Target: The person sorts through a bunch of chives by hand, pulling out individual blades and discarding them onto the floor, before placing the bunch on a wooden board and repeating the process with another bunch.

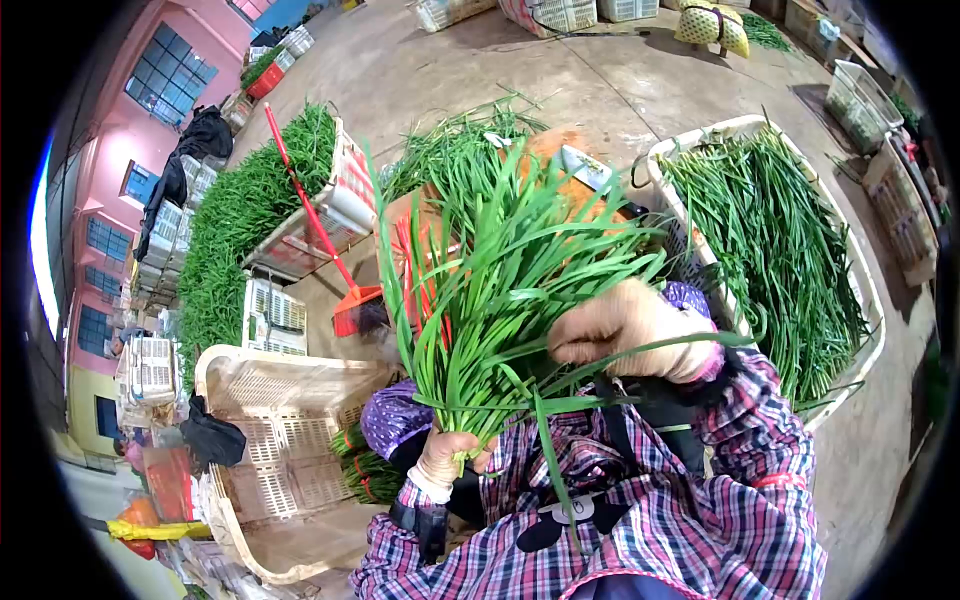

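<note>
My left hand (447,462), gloved, grips a bunch of garlic chives (490,330) by its pale stem ends, and the leaves fan upward and to the right. My right hand (630,330), also gloved, is curled at the right side of the bunch. It is slightly blurred. A long loose leaf runs just beneath its palm; whether the fingers hold anything is hidden. Behind the bunch, more chives (465,140) are heaped on a low surface. A wide-bladed knife (588,168) with a dark handle lies on an orange-brown board (560,145). Red strips (408,250) hang beside the bunch.
To my right stands a white crate (868,270) full of chives. At left are a pale crate (265,360) with tied bundles (365,475), a red broom (315,215) and another heaped crate (345,165). More crates and a yellow sack (715,28) stand on the concrete floor (620,75).
</note>
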The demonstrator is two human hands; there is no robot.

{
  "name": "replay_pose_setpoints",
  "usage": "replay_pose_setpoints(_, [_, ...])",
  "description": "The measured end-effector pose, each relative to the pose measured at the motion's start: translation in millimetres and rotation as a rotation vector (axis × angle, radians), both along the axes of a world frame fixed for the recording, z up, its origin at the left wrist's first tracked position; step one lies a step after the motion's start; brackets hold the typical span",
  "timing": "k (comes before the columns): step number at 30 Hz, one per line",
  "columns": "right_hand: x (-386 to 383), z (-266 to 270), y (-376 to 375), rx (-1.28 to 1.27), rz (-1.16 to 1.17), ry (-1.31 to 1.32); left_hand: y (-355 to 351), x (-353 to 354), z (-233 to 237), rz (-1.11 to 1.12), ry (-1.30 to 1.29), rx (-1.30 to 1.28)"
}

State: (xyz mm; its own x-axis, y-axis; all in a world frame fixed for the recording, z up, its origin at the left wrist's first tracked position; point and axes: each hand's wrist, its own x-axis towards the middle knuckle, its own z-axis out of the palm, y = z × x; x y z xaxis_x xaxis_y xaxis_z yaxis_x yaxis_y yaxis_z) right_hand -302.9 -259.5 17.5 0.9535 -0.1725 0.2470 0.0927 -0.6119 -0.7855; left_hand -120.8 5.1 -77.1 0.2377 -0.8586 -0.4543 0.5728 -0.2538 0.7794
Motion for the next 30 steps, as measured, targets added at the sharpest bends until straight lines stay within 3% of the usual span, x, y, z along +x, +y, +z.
replay_pose_setpoints(3, [-37.4,26.8,-18.3,0.053,-0.229,-0.107,-2.9,4.2,2.6,-0.019,-0.036,-0.017])
replay_pose_setpoints(9, [-162.4,77.0,-7.7,-0.354,-0.892,-0.021,-17.1,30.0,0.9,-0.064,-0.117,-0.157])
replay_pose_setpoints(11, [-206.0,85.9,7.1,-0.398,-1.066,0.293,-22.8,36.7,1.5,-0.056,-0.143,-0.091])
replay_pose_setpoints(13, [-266.1,48.2,15.0,-0.318,-1.171,0.350,-28.3,44.7,-3.6,-0.078,-0.131,-0.113])
replay_pose_setpoints(15, [-365.1,-53.9,24.7,0.166,-1.408,-0.018,-34.6,51.7,-5.7,-0.123,-0.146,-0.116])
replay_pose_setpoints(17, [-388.6,-97.0,59.1,0.339,-1.461,0.328,-41.2,56.6,-9.2,-0.153,-0.132,-0.122])
replay_pose_setpoints(19, [-406.3,-130.5,95.9,0.095,-1.326,0.848,-43.5,61.7,-14.5,-0.183,-0.190,-0.120])
replay_pose_setpoints(20, [-399.3,-147.3,113.2,0.321,-1.397,1.089,-42.7,65.6,-14.5,-0.197,-0.202,-0.092])
replay_pose_setpoints(21, [-399.3,-159.1,130.1,0.471,-1.302,1.151,-42.1,67.9,-15.2,-0.194,-0.197,-0.093])
replay_pose_setpoints(22, [-408.9,-184.1,144.2,0.449,-1.182,1.344,-40.7,69.4,-15.6,-0.201,-0.252,-0.060])
replay_pose_setpoints(23, [-371.4,-161.5,148.1,0.594,-1.202,1.396,-40.6,69.5,-13.8,-0.206,-0.310,-0.025])
replay_pose_setpoints(25, [-370.4,-168.1,157.5,0.380,-1.170,1.188,-36.6,67.9,-3.0,-0.186,-0.336,-0.008])
replay_pose_setpoints(27, [-368.3,-175.2,132.4,0.288,-1.271,0.941,-34.6,67.9,3.1,-0.177,-0.528,-0.055])
replay_pose_setpoints(29, [-340.3,-143.4,86.7,0.191,-1.280,1.170,-29.5,71.4,-6.0,-0.203,-0.393,-0.012])
replay_pose_setpoints(30, [-328.2,-126.6,69.4,0.057,-1.208,1.147,-29.1,69.6,-5.8,-0.203,-0.392,-0.033])
